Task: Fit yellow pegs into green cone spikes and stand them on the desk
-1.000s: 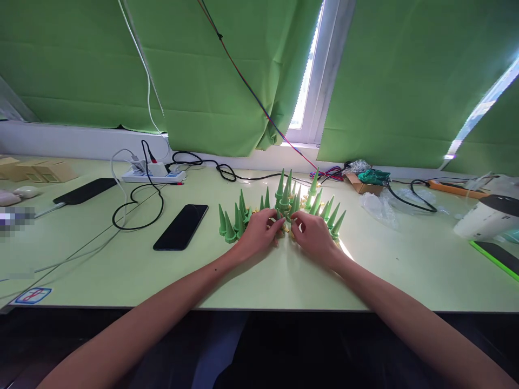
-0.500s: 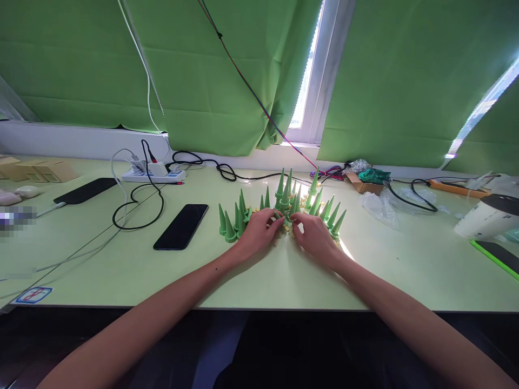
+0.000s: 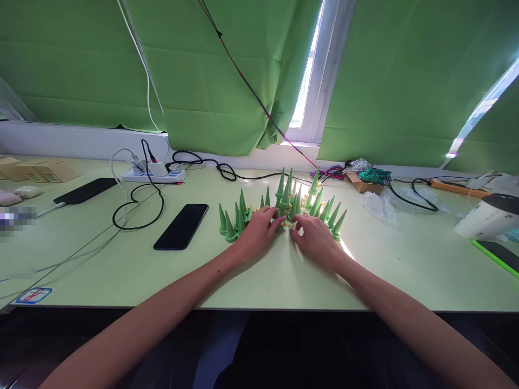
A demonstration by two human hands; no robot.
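Note:
Several green pointed cones [image 3: 230,229] with flared round bases stand in a cluster on the table, with small pale yellow pieces [image 3: 286,223] scattered among them. At the front middle of the cluster, my left hand [image 3: 259,229] closes its thumb and fingers around the lower part of a green cone, partly hidden by the fingers. Just to its right, my right hand [image 3: 315,236] has thumb and fingertips curled together by the pale yellow pieces. Whatever those fingertips hold is too small to name. More cones rise behind both hands.
A black phone [image 3: 181,227] lies left of the cones. Behind are a power strip [image 3: 174,176] and looping black cables [image 3: 227,172]. On the right sit a small cardboard box [image 3: 365,185], clear plastic wrap [image 3: 381,208] and a white cup [image 3: 484,219] lying tilted.
My left hand's fingertips have lowered slightly towards the table with a green piece between them. My right hand's fingers have shifted a little lower beside it. The standing cones stay in place.

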